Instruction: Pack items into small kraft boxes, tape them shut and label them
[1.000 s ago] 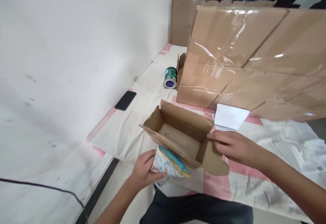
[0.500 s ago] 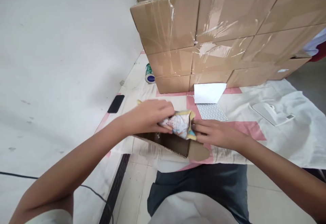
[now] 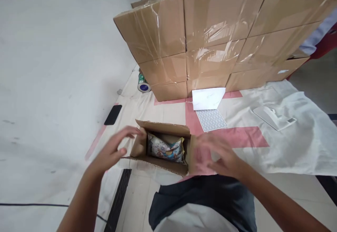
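Note:
A small cardboard box [image 3: 168, 167] with its flaps raised stands at the near edge of the table. Inside it lies a printed snack packet [image 3: 165, 149], white with coloured pictures and yellowish ends. My left hand [image 3: 114, 149] is at the box's left flap, fingers spread and holding nothing; its fingertips reach the flap's edge, and whether they touch cannot be made out. To the right of the box, my right hand [image 3: 218, 153] has its fingers apart, partly smeared by motion, with nothing in it.
Taped cardboard boxes [image 3: 210, 38] form a wall at the back. A sheet of printed labels [image 3: 210, 119] lies before them under a folded white paper [image 3: 207, 97]. A white device [image 3: 275, 117] sits right, a black phone [image 3: 113, 115] left, a green can [image 3: 143, 83] behind.
The packet has gone from my hands down into the box. Both hands have let go and moved apart, one to each side, and the view has tilted slightly.

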{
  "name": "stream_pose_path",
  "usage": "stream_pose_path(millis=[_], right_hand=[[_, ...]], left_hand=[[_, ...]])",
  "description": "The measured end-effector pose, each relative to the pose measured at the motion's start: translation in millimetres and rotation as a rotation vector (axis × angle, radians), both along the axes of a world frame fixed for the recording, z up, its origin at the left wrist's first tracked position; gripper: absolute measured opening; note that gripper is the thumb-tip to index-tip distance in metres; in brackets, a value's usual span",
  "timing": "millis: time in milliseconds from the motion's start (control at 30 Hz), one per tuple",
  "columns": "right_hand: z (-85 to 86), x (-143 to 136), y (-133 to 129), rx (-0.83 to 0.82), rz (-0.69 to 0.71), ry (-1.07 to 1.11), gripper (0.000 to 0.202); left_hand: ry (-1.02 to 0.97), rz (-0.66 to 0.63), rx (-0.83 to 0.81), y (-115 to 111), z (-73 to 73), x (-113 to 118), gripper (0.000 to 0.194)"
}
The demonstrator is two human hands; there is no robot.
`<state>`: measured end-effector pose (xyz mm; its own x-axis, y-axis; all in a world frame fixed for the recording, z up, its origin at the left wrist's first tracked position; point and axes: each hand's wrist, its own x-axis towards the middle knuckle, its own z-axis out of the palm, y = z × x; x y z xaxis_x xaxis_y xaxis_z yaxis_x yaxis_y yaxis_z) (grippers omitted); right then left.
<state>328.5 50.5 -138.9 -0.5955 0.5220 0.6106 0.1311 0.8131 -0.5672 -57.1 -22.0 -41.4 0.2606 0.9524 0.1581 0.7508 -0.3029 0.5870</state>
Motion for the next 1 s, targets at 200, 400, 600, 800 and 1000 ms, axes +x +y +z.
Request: stream_pose_path(millis=[200,400,600,800,1000], right_hand=[[-9.8,-30.9,-6.4,-0.019,0.049,-0.097,0.064],[-4.2,-49.1,3.3,-0.395,-0.080,0.056,0.101],[-14.7,-42.2,13.1,-0.319,-0.077,0.138,0.088],[-17.3,98.6,51.2,-0.115,-0.802,-0.096,0.024],[-14.0,242.3,102.5,-0.641,-1.214,-0.206,0.035]], left_hand=[[-0.203,-0.111,-0.038,-8.6,-62.4,7.4,0.033],[0.258,0.258,0.373,20.0,-61.1,30.9,0.085],[0.357,0.074,0.376,5.6,-63.2,36.5,0.034],[0.451,0.020,0.319,-5.7,-81.7,34.4,0.072],[0.461,-0.029,0.364,0.6,-100.4,22.6,0.064]])
